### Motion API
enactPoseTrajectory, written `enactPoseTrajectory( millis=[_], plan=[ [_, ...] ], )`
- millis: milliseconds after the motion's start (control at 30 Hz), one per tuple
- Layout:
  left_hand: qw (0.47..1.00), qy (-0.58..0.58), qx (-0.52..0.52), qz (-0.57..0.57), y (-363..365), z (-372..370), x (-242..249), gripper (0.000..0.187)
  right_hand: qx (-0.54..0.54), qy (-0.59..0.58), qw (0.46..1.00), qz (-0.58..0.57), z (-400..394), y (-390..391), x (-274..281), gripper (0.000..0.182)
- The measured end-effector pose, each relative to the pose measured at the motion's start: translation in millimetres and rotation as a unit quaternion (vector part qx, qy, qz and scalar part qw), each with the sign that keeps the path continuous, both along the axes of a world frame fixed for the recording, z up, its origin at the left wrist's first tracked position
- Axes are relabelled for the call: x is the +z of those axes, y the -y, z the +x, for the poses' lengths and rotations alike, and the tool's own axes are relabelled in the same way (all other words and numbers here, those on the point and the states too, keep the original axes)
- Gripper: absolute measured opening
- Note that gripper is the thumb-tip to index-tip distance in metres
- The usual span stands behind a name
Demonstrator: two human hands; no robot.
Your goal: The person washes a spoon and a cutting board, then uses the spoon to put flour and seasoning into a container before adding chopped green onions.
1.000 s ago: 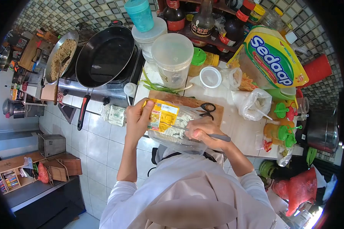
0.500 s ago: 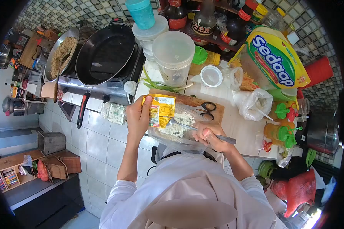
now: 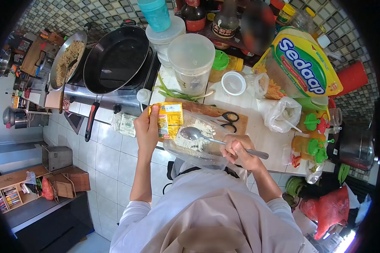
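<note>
My left hand (image 3: 147,131) pinches a yellow printed sachet (image 3: 170,119) by its left side, above the left edge of a clear plastic container (image 3: 215,163). White flour (image 3: 203,128) lies in that container. Closed around the handle of a metal spoon (image 3: 191,133) is my right hand (image 3: 240,151). The spoon's bowl is over the flour, just right of the sachet, and looks bare. Behind the container, a wooden cutting board (image 3: 242,134) carries black-handled scissors (image 3: 229,122), partly covered by the container's rim.
A black frying pan (image 3: 116,59) sits on the stove (image 3: 101,90), beside a pan of brown crumbly food (image 3: 70,57). Green stalks (image 3: 173,93) lie near a tall clear tub (image 3: 191,63). To the right are a plastic bag of white powder (image 3: 283,114) and several green-lidded jars (image 3: 312,147).
My left hand has moved left with the sachet. The spoon's bowl, earlier at the sachet's lower right edge, is now separate from it and shows fully over the flour.
</note>
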State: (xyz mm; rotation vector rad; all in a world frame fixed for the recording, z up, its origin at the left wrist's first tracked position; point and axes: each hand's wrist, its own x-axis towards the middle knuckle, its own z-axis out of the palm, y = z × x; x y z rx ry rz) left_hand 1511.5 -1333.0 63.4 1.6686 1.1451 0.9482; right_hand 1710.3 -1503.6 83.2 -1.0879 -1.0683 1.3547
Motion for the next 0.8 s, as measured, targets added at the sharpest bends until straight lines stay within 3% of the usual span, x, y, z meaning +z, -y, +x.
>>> enactPoseTrajectory(
  millis=[33,100,133,200,400,467,500,567,600,700,800],
  plan=[
    [0.999,-0.024,0.003,0.021,0.3,-0.8,1.4,0.033,0.001,0.001,1.0,0.0,0.3,-0.9,0.5,0.051],
    [0.998,-0.048,0.006,0.043,1.4,-2.3,5.1,0.032,-0.033,0.188,0.974,0.123,-0.3,-2.9,2.6,0.04],
    [0.996,-0.062,0.013,0.061,2.4,-2.5,7.2,0.032,-0.034,0.188,0.974,0.122,-0.6,-4.7,6.5,0.04],
    [0.994,-0.074,0.019,0.079,3.6,-3.0,7.6,0.032,0.017,0.445,0.867,0.223,-1.9,-8.8,16.1,0.031],
    [0.996,-0.059,0.022,0.064,5.4,-3.2,1.2,0.032,0.002,0.394,0.89,0.228,-3.1,-9.1,14.1,0.02],
    [0.998,0.048,0.037,-0.026,5.8,-0.7,-5.1,0.034,0.006,0.362,0.903,0.233,-2.6,-8.4,14.8,0.02],
    [0.998,0.048,0.037,-0.026,5.4,0.4,-6.0,0.034,0.011,0.329,0.914,0.237,-2.8,-8.0,15.0,0.019],
    [0.977,0.151,0.019,-0.151,4.6,2.1,-6.8,0.034,0.0,0.31,0.92,0.242,-5.0,-5.9,11.6,0.025],
    [0.977,0.151,0.019,-0.151,3.7,0.9,-6.5,0.034,-0.011,0.291,0.925,0.246,-5.9,-5.0,9.6,0.037],
    [0.96,0.162,-0.019,-0.226,1.5,-3.4,-6.7,0.031,0.001,0.266,0.931,0.251,-2.2,-0.5,5.4,0.041],
    [0.948,0.182,-0.025,-0.261,2.5,-0.4,-5.4,0.031,0.007,0.181,0.951,0.251,-2.7,-0.4,2.6,0.025]
  ],
)
